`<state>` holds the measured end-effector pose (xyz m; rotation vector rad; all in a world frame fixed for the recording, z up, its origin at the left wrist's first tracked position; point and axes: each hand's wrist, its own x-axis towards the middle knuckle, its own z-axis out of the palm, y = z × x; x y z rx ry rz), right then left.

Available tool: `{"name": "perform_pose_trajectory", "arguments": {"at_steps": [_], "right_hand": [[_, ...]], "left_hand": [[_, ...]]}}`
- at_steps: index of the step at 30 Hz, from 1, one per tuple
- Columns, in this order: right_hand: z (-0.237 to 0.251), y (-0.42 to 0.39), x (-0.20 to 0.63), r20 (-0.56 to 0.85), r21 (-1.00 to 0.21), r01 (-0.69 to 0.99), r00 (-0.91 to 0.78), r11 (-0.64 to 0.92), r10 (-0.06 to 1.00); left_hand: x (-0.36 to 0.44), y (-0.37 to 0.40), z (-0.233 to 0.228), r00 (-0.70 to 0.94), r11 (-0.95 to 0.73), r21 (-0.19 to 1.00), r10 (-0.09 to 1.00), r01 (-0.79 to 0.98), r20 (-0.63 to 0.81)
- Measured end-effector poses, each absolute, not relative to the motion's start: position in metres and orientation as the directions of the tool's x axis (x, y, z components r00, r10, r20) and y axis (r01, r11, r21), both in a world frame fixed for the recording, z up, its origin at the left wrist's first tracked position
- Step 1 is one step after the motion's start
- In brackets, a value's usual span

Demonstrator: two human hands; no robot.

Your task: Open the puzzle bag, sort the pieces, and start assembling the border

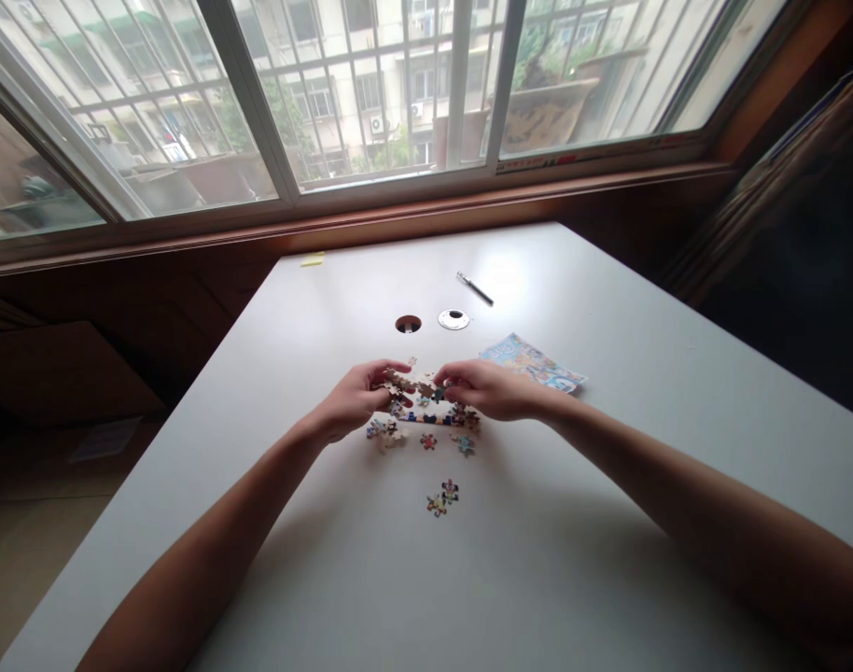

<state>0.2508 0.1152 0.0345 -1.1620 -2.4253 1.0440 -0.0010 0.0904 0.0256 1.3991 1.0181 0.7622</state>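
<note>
My left hand (356, 397) is curled around a bunch of jigsaw puzzle pieces (397, 384), mostly with their brown backs showing. Facing it, my right hand (486, 387) pinches a dark teal puzzle piece (439, 394) between thumb and fingers. Below and between the hands, more loose pieces lie on the white table, among them a red piece (427, 441) and a light blue piece (463, 444). A strip of joined-looking pieces with a dark blue and tan pattern (430, 419) lies under the hands. Closer to me rests a small yellowish cluster (437, 505).
A colourful printed sheet (533, 362) lies beyond my right wrist. Farther back are a round hole (408, 324) in the table (314, 579), its loose cover (454, 319) and a pen (475, 288). A yellow sticky note (313, 259) sits at the far left edge, below the window.
</note>
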Motion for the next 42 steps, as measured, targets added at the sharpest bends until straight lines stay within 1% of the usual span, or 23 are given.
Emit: {"name": "perform_pose_trajectory", "arguments": {"at_steps": [2,5,9,12,14,17,19,20,22,24,25,27,30,33,36,38,40,42], "right_hand": [[0.036,0.117,0.254,-0.096,-0.724,0.580,-0.621,0.374,0.778],[0.036,0.120,0.258,-0.074,-0.705,0.596,-0.601,0.385,0.796],[0.038,0.122,0.261,-0.141,-0.700,0.625,-0.596,0.346,0.791],[0.040,0.123,0.262,-0.123,-0.649,0.647,-0.609,0.400,0.784],[0.040,0.124,0.262,-0.123,-0.616,0.660,-0.619,0.430,0.776],[0.041,0.123,0.261,-0.164,-0.601,0.671,-0.635,0.434,0.755],[0.041,0.122,0.260,-0.169,-0.580,0.685,-0.631,0.442,0.757],[0.041,0.122,0.260,-0.162,-0.562,0.692,-0.629,0.453,0.761],[0.040,0.122,0.260,-0.147,-0.534,0.701,-0.628,0.473,0.764],[0.038,0.123,0.261,-0.138,-0.532,0.697,-0.632,0.481,0.763],[0.037,0.123,0.262,-0.137,-0.535,0.694,-0.635,0.483,0.760],[0.035,0.123,0.264,-0.131,-0.536,0.678,-0.655,0.503,0.744],[0.034,0.119,0.265,-0.044,-0.511,0.589,-0.745,0.626,0.666],[0.032,0.110,0.259,0.076,-0.446,0.517,-0.791,0.731,0.606],[0.024,0.101,0.247,0.118,-0.425,0.488,-0.805,0.762,0.581],[0.019,0.098,0.240,0.139,-0.434,0.471,-0.807,0.768,0.573],[0.018,0.097,0.236,0.138,-0.490,0.460,-0.798,0.741,0.586],[0.021,0.097,0.235,0.130,-0.565,0.458,-0.772,0.686,0.622]], "left_hand": [[-0.003,0.092,0.028,0.392,0.068,0.987,0.912,0.148,-0.122],[-0.007,0.094,0.029,0.375,0.046,0.975,0.918,0.219,-0.127],[-0.014,0.096,0.033,0.396,0.022,0.958,0.908,0.287,-0.140],[-0.019,0.097,0.038,0.427,0.051,0.966,0.890,0.252,-0.158],[-0.022,0.098,0.041,0.460,0.053,0.965,0.871,0.258,-0.171],[-0.024,0.097,0.044,0.507,-0.073,0.914,0.848,0.398,-0.153],[-0.021,0.093,0.044,0.536,-0.232,0.836,0.840,0.498,-0.087],[-0.017,0.090,0.042,0.552,-0.327,0.781,0.833,0.532,-0.028],[-0.006,0.083,0.035,0.586,-0.515,0.630,0.802,0.581,0.115],[0.007,0.075,0.026,0.637,-0.647,0.442,0.746,0.622,0.195],[0.013,0.072,0.021,0.664,-0.683,0.366,0.721,0.632,0.199],[0.021,0.067,0.015,0.690,-0.711,0.274,0.700,0.648,0.184],[0.024,0.065,0.014,0.690,-0.703,0.220,0.709,0.676,0.147],[0.021,0.066,0.016,0.674,-0.677,0.241,0.731,0.695,0.108],[0.020,0.067,0.015,0.656,-0.654,0.336,0.744,0.678,0.124],[0.021,0.068,0.014,0.639,-0.627,0.446,0.755,0.639,0.147],[0.022,0.069,0.015,0.598,-0.574,0.578,0.782,0.580,0.176],[0.022,0.070,0.016,0.543,-0.512,0.697,0.814,0.503,0.206]]}}
